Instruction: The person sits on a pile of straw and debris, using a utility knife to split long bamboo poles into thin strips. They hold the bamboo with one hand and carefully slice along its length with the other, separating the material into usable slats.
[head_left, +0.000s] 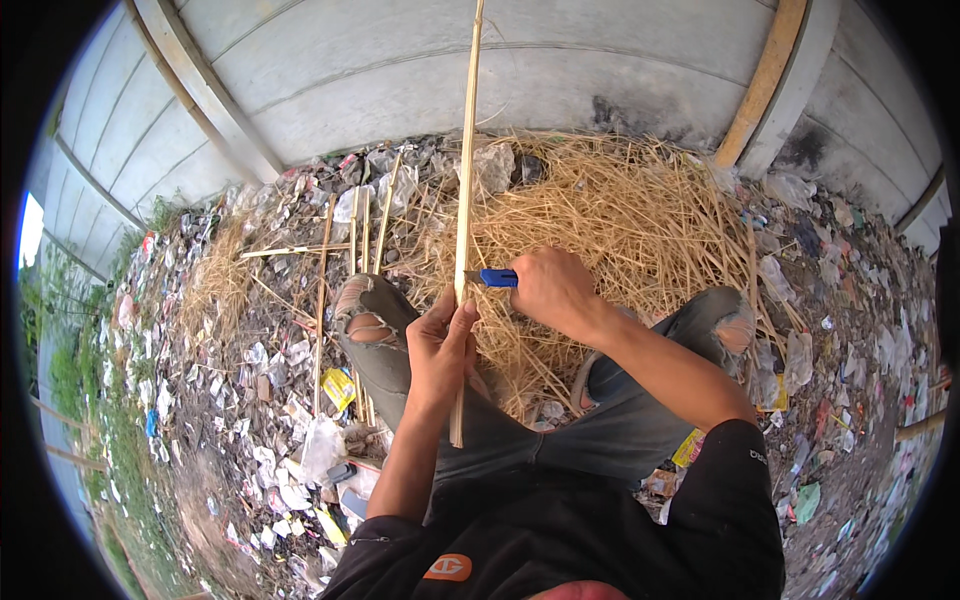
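A long, pale bamboo strip (467,170) stands out ahead of me, its near end reaching down between my thighs. My left hand (440,345) is closed round its lower part, thumb laid along it. In my right hand (555,292) is a blue utility knife (497,278), gripped in a fist. The knife's blade points left and meets the strip's right edge just above my left fingers; how deep it sits in the bamboo I cannot tell.
Beyond my knees lies a heap of straw-like bamboo shavings (620,215). Several cut strips (322,290) lie by my left knee. Scattered litter (290,470) covers the ground around. A grey panel wall (560,90) with a bamboo pole (762,85) leaning on it stands ahead.
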